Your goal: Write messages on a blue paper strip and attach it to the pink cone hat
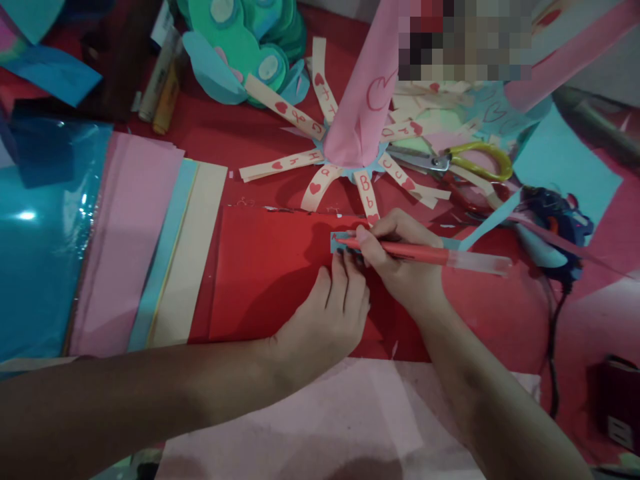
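In my right hand (405,263), a red pen (425,251) is gripped, its tip at the left end of a narrow blue paper strip (336,245). A small red mark shows on that end. My left hand (335,307) lies with fingers stretched out, fingertips touching the strip's lower edge. Under both is a red sheet or folder (270,267). Just beyond stands a pink paper cone (355,127), with cream strips (315,188) bearing red letters and hearts fanned around its base. My right fingers hide part of the blue strip.
Yellow-handled scissors (480,160) lie right of the cone, near a dark corded tool (555,220). Pink (130,233) and cream sheets (193,247) are stacked at left beside a blue plastic packet (40,267). Markers (167,100) and green paper cutouts (245,40) sit at the back.
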A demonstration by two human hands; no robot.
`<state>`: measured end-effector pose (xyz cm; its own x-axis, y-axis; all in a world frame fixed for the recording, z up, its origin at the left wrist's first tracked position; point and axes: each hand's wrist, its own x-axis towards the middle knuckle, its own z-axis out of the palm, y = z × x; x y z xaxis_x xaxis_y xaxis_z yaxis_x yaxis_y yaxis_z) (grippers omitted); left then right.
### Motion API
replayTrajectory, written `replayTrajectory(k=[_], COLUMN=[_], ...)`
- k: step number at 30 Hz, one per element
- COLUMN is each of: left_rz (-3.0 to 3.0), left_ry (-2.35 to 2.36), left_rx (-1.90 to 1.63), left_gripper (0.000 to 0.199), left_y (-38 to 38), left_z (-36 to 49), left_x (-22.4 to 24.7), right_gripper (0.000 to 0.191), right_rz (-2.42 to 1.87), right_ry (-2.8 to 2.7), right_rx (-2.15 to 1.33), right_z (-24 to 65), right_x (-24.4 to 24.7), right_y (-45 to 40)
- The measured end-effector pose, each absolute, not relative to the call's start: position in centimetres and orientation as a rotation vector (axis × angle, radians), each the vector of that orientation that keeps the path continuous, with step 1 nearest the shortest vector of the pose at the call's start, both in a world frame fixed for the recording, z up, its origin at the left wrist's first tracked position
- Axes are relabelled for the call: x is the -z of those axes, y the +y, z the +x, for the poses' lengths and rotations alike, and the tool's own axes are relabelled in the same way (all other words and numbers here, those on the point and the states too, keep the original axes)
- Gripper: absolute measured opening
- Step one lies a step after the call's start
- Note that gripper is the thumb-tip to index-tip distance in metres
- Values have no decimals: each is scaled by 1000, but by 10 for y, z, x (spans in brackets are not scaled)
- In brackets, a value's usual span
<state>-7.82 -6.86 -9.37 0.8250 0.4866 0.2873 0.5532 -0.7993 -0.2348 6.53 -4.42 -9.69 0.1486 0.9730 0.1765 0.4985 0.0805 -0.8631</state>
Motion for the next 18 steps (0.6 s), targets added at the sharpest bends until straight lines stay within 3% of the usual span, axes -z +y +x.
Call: replayTrajectory(k=[18], left_rz=[-2711], left_ry=[-790], left_rx=[316], left_gripper=[34], left_y=[-68], left_z=[-78], left_x=[94], right_gripper=[23], right_rz=[-1550], right_ry=[-1456], right_rx=[-681], right_z=[65], right_x=[97], right_y=[-45])
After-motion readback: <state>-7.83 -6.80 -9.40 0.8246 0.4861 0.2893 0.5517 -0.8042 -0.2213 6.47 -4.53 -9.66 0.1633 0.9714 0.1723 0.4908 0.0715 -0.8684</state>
